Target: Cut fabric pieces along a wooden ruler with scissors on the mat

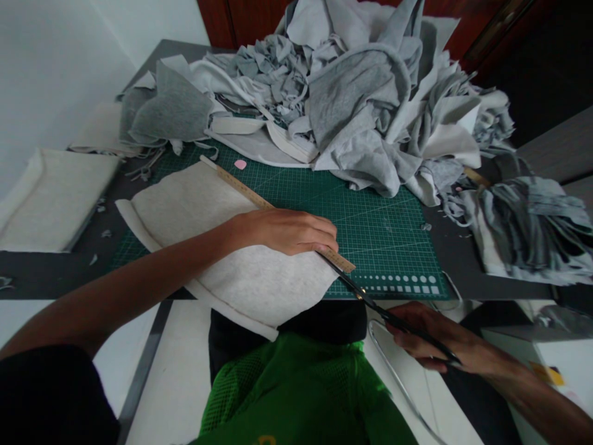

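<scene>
Across the pale grey fabric piece (250,278) lies a wooden ruler (241,187), running diagonally along its far edge. My left hand (296,231) presses down flat on the ruler and fabric, its fingers side by side, with the ruler's near end showing past the fingertips. Black scissors (361,293) are in my right hand (421,334), its fingers wrapped round the handles below the table edge. Their blades point up and left to the fabric's right edge, beside the ruler and close to my left fingertips. The blade tips are hidden by the fabric or hand.
A green cutting mat (375,228) lies under the fabric. Behind it rises a large heap of grey cloth scraps (361,93). Folded cream fabric (60,198) sits at the left, a stack of grey strips (532,225) at the right. A pink scrap (239,164) rests near the ruler.
</scene>
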A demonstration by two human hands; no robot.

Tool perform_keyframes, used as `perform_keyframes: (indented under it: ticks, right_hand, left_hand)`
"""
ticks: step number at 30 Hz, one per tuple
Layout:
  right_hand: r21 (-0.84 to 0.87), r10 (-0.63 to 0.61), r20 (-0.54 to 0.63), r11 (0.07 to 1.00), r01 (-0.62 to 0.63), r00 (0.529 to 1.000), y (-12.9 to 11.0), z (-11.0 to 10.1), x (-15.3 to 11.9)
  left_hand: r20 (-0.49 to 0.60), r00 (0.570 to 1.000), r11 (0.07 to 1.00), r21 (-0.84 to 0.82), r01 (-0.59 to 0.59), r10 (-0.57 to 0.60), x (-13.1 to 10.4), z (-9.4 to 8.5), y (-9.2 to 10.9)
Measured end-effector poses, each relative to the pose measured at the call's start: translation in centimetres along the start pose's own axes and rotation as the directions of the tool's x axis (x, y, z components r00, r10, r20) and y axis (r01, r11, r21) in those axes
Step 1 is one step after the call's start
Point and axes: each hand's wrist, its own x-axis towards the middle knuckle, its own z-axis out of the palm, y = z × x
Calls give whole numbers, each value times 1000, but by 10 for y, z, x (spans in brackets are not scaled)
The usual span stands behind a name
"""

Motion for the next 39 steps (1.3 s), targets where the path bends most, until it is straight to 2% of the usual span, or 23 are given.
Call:
perform_keyframes:
  ticks: [6,16,22,27,35,39]
  right_hand:
    - [-6,32,-5,999,-32,999,0,1,0]
    - [28,38,-28,999,-37,999,13,0,1]
    - [3,79,-66,997,-79,995,16,5,0]
    - [-22,82,-72,996,-84,994,19,3,-2]
    - [51,93,-68,995,-90,993,21,5,0]
    - [150,35,-20,988,-31,999,17,9,0]
  left_hand:
    - [36,999,1000,0,18,-18,0,-1,0]
    - [11,1000,1000,-2,-10,10,0,-1,2]
    - [30,998,998,-37,50,-49,1,-1,1]
    - [15,1000,1000,-20,7,-7,0,-1,1]
    - [21,999,999,-26,34,-33,0,-2,4]
    - [13,1000,999,-40,29,-28,1,-2,4]
